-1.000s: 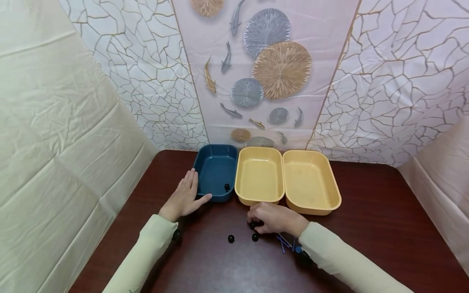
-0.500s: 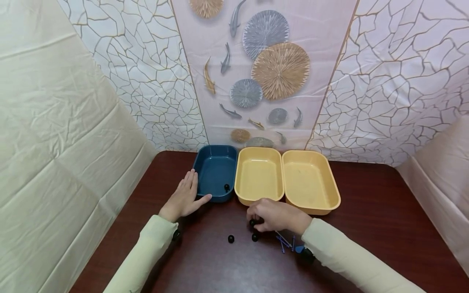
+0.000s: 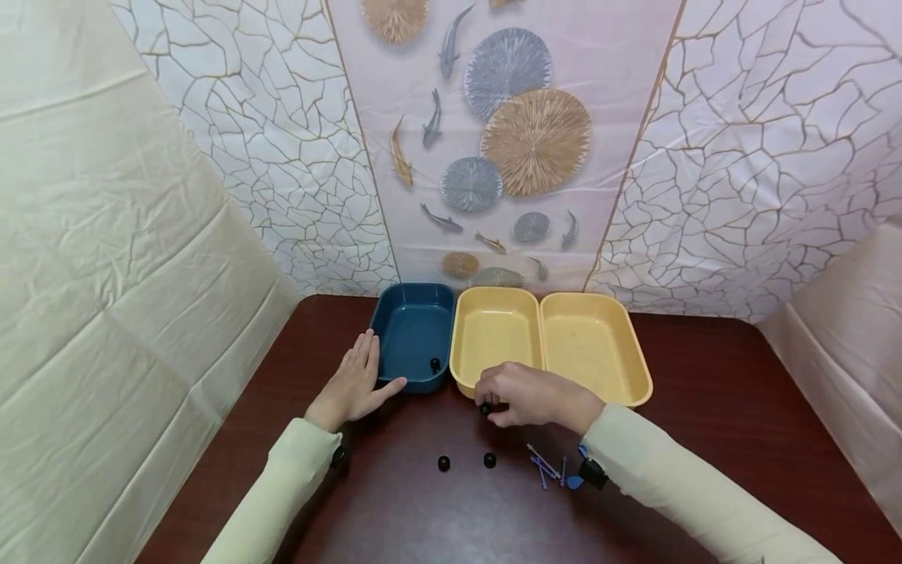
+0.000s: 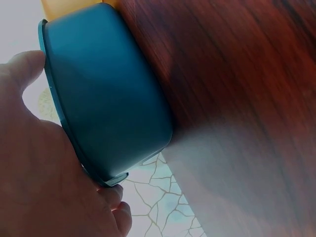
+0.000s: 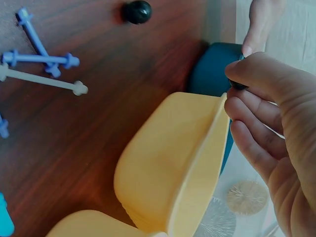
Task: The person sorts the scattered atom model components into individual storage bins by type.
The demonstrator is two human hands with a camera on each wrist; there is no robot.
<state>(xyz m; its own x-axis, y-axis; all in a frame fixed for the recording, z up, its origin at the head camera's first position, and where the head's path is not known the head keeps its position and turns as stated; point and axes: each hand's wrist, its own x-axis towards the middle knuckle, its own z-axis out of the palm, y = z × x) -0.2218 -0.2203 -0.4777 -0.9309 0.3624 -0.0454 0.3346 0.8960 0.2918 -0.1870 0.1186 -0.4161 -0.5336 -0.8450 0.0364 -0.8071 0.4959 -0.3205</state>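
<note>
Piece, black, mostly behind fingertips

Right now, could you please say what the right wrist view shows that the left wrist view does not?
Only the right wrist view shows the right hand pinching a black piece, a loose one, sticks and a turquoise piece. Only the left wrist view shows the crack pattern. Both show the left hand, blue bin, table and a yellow bin.
</note>
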